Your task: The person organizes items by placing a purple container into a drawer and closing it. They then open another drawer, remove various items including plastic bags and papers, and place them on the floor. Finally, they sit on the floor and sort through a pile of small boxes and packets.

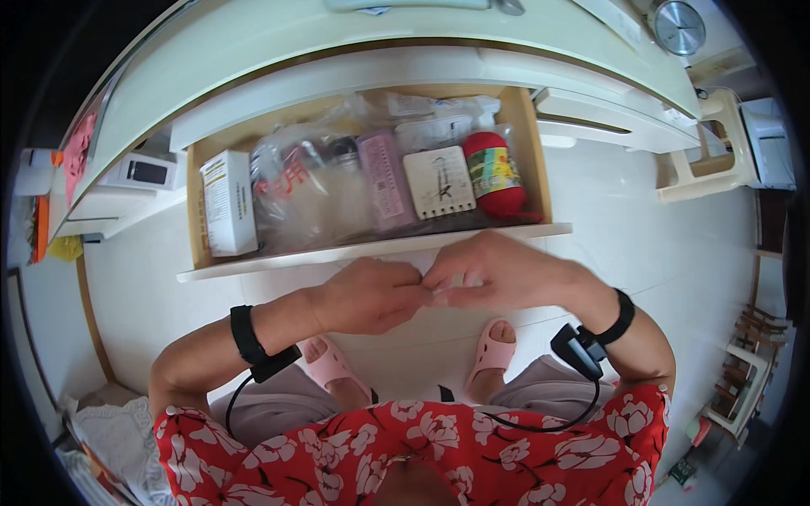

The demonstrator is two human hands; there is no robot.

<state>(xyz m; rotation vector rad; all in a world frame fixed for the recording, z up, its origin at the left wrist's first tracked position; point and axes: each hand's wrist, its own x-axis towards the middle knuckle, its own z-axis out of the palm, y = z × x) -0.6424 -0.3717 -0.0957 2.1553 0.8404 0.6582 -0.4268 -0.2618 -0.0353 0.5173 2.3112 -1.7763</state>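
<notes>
My left hand [373, 296] and my right hand [500, 272] meet at the fingertips, just in front of an open drawer [373, 253]. The left fingers are curled in. The right thumb and fingers come together in a pinch, and a small pale patch shows between them. Blur hides whether a small thing is held there. Inside the drawer lie a white box [228, 202], clear plastic bags [316, 196], a pink-purple packet [385, 180], a spiral notepad [440, 182] and a ball of red yarn [493, 174] with a printed band.
Above the drawer runs a pale tabletop [405, 31]. Another drawer [607, 120] is slightly ajar at the right. A plastic stool [715, 152] and a round clock [678, 26] are at the upper right. White fabric [120, 436] lies at the lower left.
</notes>
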